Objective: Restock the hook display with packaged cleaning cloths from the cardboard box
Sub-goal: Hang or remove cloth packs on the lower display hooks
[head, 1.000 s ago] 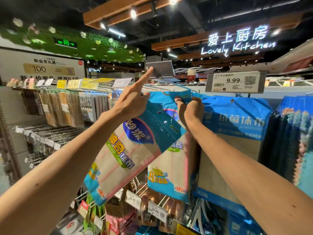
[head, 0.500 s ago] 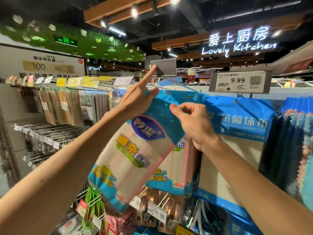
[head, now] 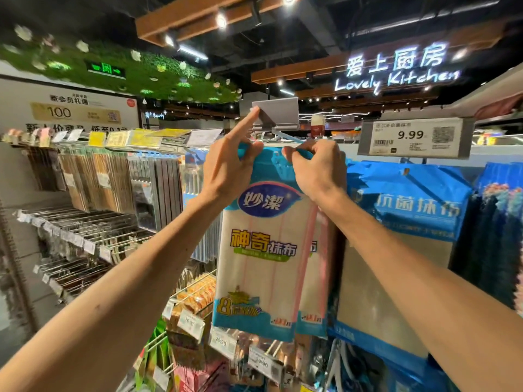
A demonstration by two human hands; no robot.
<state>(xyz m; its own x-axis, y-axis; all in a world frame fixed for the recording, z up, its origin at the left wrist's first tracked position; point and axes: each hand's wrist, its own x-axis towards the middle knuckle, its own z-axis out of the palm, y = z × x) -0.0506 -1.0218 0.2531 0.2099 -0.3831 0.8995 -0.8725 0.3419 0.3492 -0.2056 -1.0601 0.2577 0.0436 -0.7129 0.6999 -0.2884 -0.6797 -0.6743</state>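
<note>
Both hands grasp the blue top edge of a cleaning cloth pack [head: 264, 250], which hangs upright in front of the hook display. The left hand [head: 226, 168] pinches the top left corner, its index finger stretched up to touch a blank grey label holder [head: 278, 113] above. The right hand [head: 317, 168] pinches the top right corner with curled fingers. A second, matching pack [head: 318, 267] hangs just behind, partly covered. To the right hang blue packs of antibacterial cloths [head: 407, 205] beneath a price tag [head: 413, 137] reading 9.99. Whether the front pack's hole sits on the hook cannot be told.
</note>
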